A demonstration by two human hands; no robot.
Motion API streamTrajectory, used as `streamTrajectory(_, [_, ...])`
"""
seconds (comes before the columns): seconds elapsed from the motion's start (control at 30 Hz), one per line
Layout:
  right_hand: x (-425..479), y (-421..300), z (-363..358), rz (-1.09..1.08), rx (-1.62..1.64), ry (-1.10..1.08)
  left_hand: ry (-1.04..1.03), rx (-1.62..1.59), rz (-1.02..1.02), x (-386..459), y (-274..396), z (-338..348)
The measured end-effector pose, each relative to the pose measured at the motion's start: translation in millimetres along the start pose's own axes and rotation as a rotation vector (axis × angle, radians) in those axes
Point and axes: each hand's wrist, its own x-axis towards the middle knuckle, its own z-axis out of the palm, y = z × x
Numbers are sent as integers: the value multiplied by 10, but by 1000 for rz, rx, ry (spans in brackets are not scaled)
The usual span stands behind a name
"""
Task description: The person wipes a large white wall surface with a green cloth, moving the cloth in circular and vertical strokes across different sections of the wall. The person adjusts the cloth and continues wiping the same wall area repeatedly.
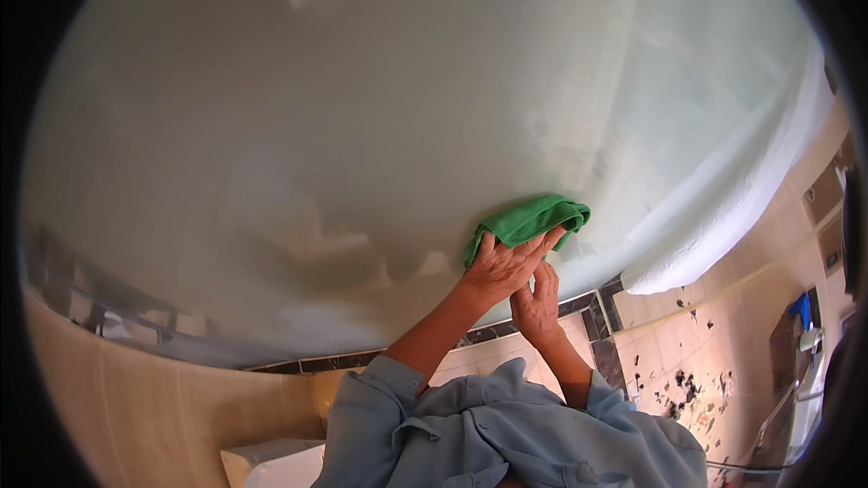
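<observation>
A large glossy pale panel (380, 115), perhaps glass, fills most of the view before me and shows blurred reflections. Against its lower right part lies a folded green cloth (532, 220). My left hand (505, 264) presses on this cloth with the fingers spread over its lower edge. Just below and to the right, my right hand (539, 301) is raised close to the left wrist, its fingers bent; whether it holds a corner of the cloth is hard to see.
White sheeting (732, 216) hangs along the panel's right edge. Dark debris (688, 386) is scattered on the tiled floor at lower right. A blue-headed item (800, 310) stands at far right. A white object with a rounded edge (281, 464) is at lower left.
</observation>
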Motion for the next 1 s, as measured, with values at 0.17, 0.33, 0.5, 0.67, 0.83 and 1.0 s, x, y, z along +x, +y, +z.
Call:
streamTrajectory(0.17, [58,-172,59,108,16,88,-225,-111,28,94,-179,-295])
streamTrajectory(0.33, [243,-509,14,306,105,139,-302,-215,-89,-139,-452,-566])
streamTrajectory(0.5, [367,-747,97,619,439,301,-423,-184,-120,-466,-678,-962])
streamTrajectory(0.67, [434,-1086,277,769,637,418,-599,-502,-294,-835,-718,-1353])
streamTrajectory(0.83, [660,-1113,617,525,380,586,-704,-762,-335,-1102,-819,-1370])
streamTrajectory(1.0, [1003,-770,666,121,177,640,-640,-939,-394,-896,-838,-1314])
